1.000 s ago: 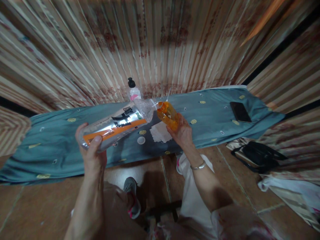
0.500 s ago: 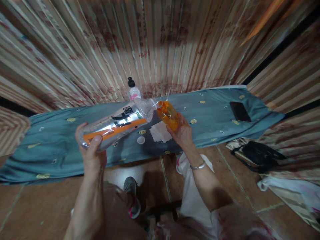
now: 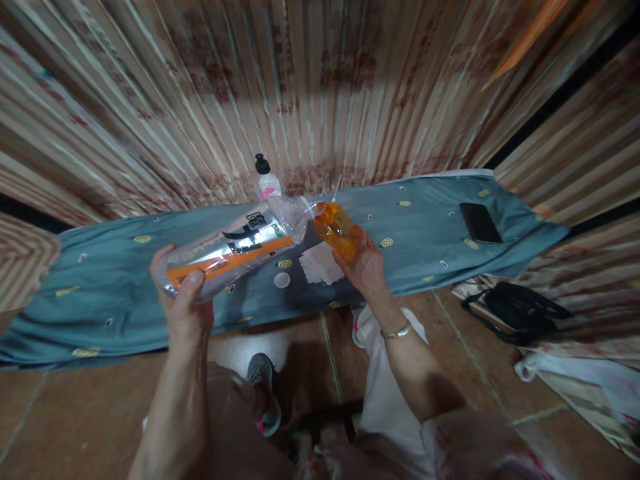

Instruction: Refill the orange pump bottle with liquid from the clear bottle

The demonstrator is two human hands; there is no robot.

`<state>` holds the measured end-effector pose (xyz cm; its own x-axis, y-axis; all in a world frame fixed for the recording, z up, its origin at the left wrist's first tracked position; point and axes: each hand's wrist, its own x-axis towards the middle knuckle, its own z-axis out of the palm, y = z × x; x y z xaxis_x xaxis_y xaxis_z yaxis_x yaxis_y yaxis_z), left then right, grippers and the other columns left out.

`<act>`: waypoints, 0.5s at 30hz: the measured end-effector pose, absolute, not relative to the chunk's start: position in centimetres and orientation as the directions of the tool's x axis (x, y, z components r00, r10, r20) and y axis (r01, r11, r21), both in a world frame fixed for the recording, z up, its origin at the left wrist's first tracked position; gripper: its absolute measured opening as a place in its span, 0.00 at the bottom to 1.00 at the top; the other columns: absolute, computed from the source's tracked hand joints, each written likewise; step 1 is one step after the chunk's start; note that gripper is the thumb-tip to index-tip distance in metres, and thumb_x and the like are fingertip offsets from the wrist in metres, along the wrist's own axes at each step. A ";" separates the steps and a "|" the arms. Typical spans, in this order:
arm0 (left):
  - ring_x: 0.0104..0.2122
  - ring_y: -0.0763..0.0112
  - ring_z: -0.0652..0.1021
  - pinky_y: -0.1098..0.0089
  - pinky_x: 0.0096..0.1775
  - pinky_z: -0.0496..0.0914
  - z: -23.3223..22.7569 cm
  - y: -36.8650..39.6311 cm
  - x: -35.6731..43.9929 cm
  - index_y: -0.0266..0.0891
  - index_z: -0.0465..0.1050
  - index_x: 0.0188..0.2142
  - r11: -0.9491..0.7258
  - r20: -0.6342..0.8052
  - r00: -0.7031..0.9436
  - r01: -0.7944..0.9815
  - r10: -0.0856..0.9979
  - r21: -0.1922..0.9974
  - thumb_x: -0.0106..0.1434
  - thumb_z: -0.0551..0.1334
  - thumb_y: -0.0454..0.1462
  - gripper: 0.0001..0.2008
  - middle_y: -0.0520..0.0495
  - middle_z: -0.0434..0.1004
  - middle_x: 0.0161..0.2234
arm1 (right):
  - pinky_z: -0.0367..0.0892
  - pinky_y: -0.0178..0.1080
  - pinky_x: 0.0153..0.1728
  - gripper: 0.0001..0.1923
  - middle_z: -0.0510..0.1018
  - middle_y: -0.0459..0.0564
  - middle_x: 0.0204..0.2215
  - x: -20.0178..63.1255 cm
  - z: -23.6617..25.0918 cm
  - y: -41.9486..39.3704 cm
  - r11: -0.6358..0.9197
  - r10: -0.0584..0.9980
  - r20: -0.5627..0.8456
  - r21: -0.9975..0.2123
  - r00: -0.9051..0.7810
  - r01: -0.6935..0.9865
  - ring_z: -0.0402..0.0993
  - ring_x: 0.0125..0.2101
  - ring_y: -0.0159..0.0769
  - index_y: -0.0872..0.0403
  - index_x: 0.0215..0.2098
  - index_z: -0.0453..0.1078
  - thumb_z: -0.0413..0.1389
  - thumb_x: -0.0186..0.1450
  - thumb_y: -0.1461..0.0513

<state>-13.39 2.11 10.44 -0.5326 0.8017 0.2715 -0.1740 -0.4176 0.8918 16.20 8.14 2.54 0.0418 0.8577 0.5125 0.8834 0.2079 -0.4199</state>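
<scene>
My left hand (image 3: 183, 287) is closed round the base of a large clear plastic bottle (image 3: 235, 250) with an orange and silver label. The bottle is tilted, with its neck up to the right and suds in its shoulder. An orange see-through bottle (image 3: 336, 232) is gripped in my right hand (image 3: 367, 265), leaning up to the left. The two mouths meet or nearly meet; I cannot tell whether they touch. Below them on the cloth lie a white scalloped-edge paper or cloth (image 3: 321, 265) and a small round clear lid (image 3: 282, 280).
A white bottle with a black cap (image 3: 267, 180) stands at the back of the bench, which a teal patterned cloth (image 3: 125, 280) covers. A dark phone (image 3: 480, 223) lies at the right. A black bag (image 3: 515, 312) rests low at the right. Pleated curtains (image 3: 310, 87) hang behind.
</scene>
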 end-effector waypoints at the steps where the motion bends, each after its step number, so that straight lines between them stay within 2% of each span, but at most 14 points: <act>1: 0.36 0.67 0.75 0.74 0.25 0.75 10.4 2.1 -13.5 0.49 0.75 0.45 -0.415 0.273 -0.529 -0.170 0.804 0.894 0.37 0.77 0.40 0.31 0.52 0.71 0.36 | 0.75 0.55 0.51 0.34 0.77 0.66 0.53 16.2 2.5 8.1 0.209 0.858 0.512 -0.424 0.043 0.881 0.75 0.54 0.54 0.59 0.67 0.55 0.57 0.66 0.55; 15: 0.36 0.67 0.75 0.69 0.31 0.76 10.3 2.3 -13.6 0.48 0.74 0.46 -0.429 0.294 -0.534 -0.148 0.793 0.891 0.37 0.78 0.42 0.33 0.52 0.73 0.37 | 0.75 0.53 0.51 0.36 0.78 0.69 0.54 16.1 2.8 8.1 0.188 0.870 0.490 -0.424 0.050 0.886 0.75 0.54 0.54 0.63 0.65 0.57 0.59 0.65 0.55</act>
